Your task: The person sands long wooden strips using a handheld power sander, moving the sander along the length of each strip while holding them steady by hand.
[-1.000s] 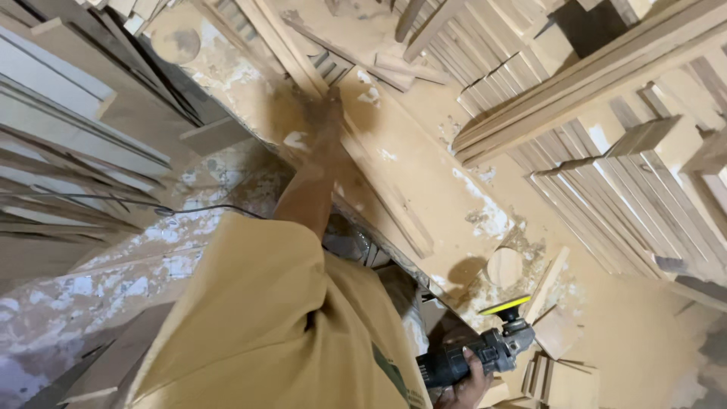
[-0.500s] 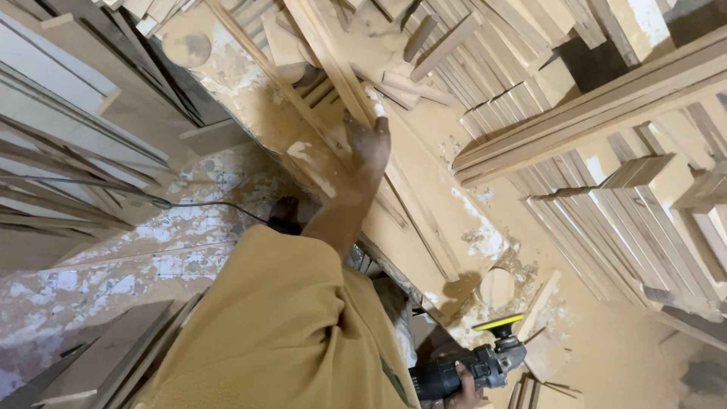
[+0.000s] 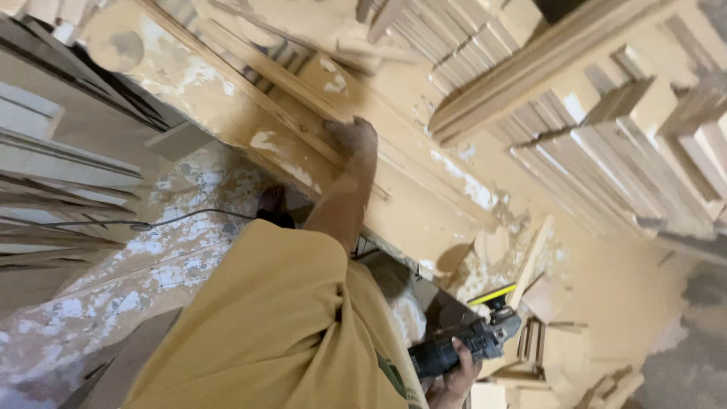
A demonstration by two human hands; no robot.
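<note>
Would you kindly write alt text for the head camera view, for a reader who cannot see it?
A person in a mustard-yellow shirt rests the left hand on a long pale wooden strip lying on a dusty wooden workbench. The right hand grips a black angle grinder with a yellow-edged disc. Stacked wooden slats lie beyond.

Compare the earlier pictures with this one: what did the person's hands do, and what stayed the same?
The left hand drew back along the dusty workbench toward the person, bringing a long wooden strip with it. The right hand kept its grip on the angle grinder, held low beside the bench.
</note>
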